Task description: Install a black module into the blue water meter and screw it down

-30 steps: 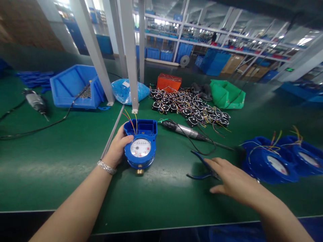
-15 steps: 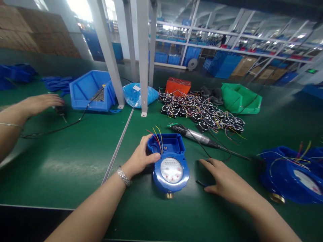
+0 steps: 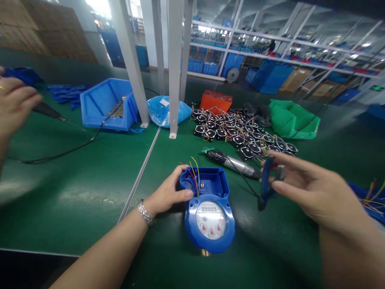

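At the lower middle of the frame, my left hand (image 3: 167,194) rests its grip against the left side of a blue water meter (image 3: 209,210), thumb laid along the rim of its open top box, fingers curled round the edge; the grip touches the casing rather than closing fully around it. The meter lies flat on the green counter (image 3: 90,188), dial up, with red, yellow and blue wires (image 3: 192,176) rising from the box. At the right middle of the frame, my right hand (image 3: 313,190) is lifted off the counter, its grip clamped on blue-handled pliers (image 3: 266,182), which point down and hang just right of the meter without touching it. Just behind the meter lies an electric screwdriver (image 3: 233,162) with a dark cable. Further up, at centre, a heap of small black modules (image 3: 240,134) with coloured leads spreads out, an orange box (image 3: 217,101) behind it and a green bin (image 3: 293,118) to its right. Left of the white posts (image 3: 175,64) sit a blue plastic bag (image 3: 164,110) and a blue bin (image 3: 108,104). At the far left edge another person's hand (image 3: 13,104) holds a dark tool (image 3: 48,110). More blue meters (image 3: 368,198) show at the right edge.
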A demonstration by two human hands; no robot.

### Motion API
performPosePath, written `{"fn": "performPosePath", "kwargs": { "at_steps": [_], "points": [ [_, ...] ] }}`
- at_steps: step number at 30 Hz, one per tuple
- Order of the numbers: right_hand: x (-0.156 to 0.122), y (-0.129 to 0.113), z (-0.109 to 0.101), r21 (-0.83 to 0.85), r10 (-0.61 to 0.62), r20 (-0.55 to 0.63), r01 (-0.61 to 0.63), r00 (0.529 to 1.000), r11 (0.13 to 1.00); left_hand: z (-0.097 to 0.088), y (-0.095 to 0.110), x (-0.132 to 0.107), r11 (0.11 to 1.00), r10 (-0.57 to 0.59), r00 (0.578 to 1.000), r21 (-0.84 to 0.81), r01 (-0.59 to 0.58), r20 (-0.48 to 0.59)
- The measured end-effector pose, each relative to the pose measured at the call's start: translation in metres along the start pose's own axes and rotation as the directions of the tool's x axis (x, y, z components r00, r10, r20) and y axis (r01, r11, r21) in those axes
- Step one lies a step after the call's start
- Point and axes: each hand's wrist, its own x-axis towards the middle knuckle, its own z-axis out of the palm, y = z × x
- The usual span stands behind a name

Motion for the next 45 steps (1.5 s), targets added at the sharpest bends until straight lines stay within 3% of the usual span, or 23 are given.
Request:
{"fn": "performPosePath", "kwargs": {
  "at_steps": [2, 4, 10, 13, 19, 29, 45],
  "points": [
    [0.006, -0.019, 0.004, 0.224, -0.150, -0.105, 0.171, 0.983, 0.959, -0.002, -0.002, 0.001, 1.000, 0.018, 1.000, -0.002, -0.018, -0.024],
    [0.010, -0.033, 0.014, 0.370, -0.246, -0.137, 0.280, 0.960, 0.886, -0.003, -0.003, 0.002, 0.999, 0.034, 0.998, -0.018, -0.035, -0.045],
    [0.018, -0.041, 0.050, 0.420, -0.401, -0.054, 0.385, 0.914, 0.822, -0.005, -0.006, 0.004, 0.993, 0.023, 0.999, -0.114, -0.027, -0.030],
    [0.018, -0.033, 0.058, 0.384, -0.391, -0.002, 0.361, 0.921, 0.850, -0.005, -0.007, 0.003, 0.993, 0.009, 1.000, -0.119, -0.011, -0.020],
    [0.018, -0.022, 0.064, 0.310, -0.315, -0.053, 0.315, 0.948, 0.897, -0.005, -0.009, 0.004, 0.992, -0.006, 1.000, -0.123, 0.008, 0.013],
    [0.025, -0.003, 0.073, 0.402, -0.344, 0.139, 0.265, 0.929, 0.876, -0.008, -0.011, 0.003, 0.995, -0.005, 1.000, -0.098, 0.007, 0.013],
    [0.028, 0.002, 0.076, 0.446, -0.313, 0.189, 0.202, 0.931, 0.872, -0.007, -0.011, 0.004, 0.997, 0.005, 1.000, -0.079, -0.005, 0.003]
  ]
}}
